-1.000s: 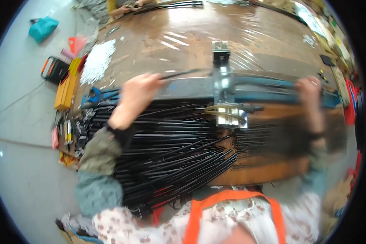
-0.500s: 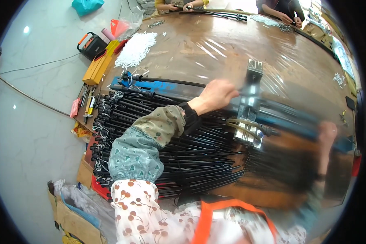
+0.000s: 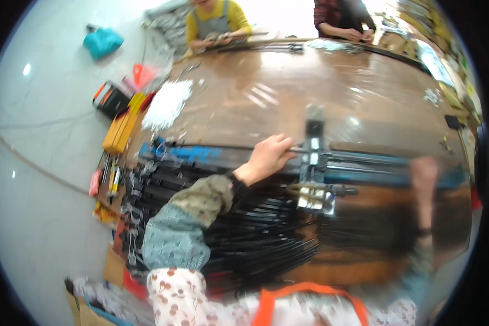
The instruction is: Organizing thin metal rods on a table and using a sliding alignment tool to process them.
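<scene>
My left hand [image 3: 267, 158] is closed on a thin black rod [image 3: 231, 145], just left of a metal clamping fixture [image 3: 313, 157]. This rod runs left to a dark fitting with white string. Toward the right end of a blue rail [image 3: 364, 175], my right hand [image 3: 425, 173] is smeared by motion, so its fingers cannot be read. Dark rods [image 3: 372, 158] lie along the rail between the fixture and that hand. Below my left forearm spreads a large bundle of black rods [image 3: 255, 233], with white strings at their left ends. A curved hose [image 3: 304, 187] sits on the fixture's near side.
A heap of white pieces [image 3: 167, 104] lies at the table's far left, near a yellow box [image 3: 120, 130] and hand tools [image 3: 113, 176]. Two people work at the far edge. A black speaker-like box [image 3: 111, 99] stands on the floor at left.
The view has tilted up, showing more of the people opposite. My left hand remains beside the fixture. My right hand stays by the rail's right part, blurred in both frames.
</scene>
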`<state>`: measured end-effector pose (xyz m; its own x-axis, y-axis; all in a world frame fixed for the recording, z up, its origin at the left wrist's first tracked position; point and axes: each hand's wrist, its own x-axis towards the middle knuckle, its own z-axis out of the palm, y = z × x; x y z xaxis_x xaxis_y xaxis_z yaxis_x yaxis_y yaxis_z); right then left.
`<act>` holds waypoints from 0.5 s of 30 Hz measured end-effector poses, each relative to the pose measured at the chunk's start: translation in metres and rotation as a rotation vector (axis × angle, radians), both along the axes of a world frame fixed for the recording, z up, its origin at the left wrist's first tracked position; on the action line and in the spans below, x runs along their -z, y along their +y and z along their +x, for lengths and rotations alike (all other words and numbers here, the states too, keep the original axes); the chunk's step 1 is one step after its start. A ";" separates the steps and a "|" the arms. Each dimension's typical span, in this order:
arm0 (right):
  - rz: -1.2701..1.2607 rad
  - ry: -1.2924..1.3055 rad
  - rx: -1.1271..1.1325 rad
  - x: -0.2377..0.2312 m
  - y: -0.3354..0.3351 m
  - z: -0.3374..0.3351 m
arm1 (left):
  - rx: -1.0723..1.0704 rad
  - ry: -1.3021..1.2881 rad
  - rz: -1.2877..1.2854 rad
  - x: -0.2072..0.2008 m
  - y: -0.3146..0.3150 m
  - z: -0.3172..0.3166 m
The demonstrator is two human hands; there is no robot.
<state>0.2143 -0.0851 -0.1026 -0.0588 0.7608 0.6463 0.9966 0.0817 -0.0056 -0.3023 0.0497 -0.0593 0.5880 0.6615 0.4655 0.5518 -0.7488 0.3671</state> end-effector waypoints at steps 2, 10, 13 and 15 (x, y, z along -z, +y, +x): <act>-0.089 0.093 -0.058 -0.023 -0.007 -0.040 | 0.042 0.048 -0.027 0.004 0.003 0.000; -0.039 0.145 -0.348 -0.042 -0.055 -0.153 | -0.089 0.270 -0.146 -0.007 -0.001 0.018; -0.052 0.197 -0.380 -0.040 -0.050 -0.168 | -0.114 0.326 -0.170 -0.005 0.003 0.018; -0.061 0.206 -0.380 -0.036 -0.049 -0.173 | -0.102 0.315 -0.162 -0.005 0.001 0.017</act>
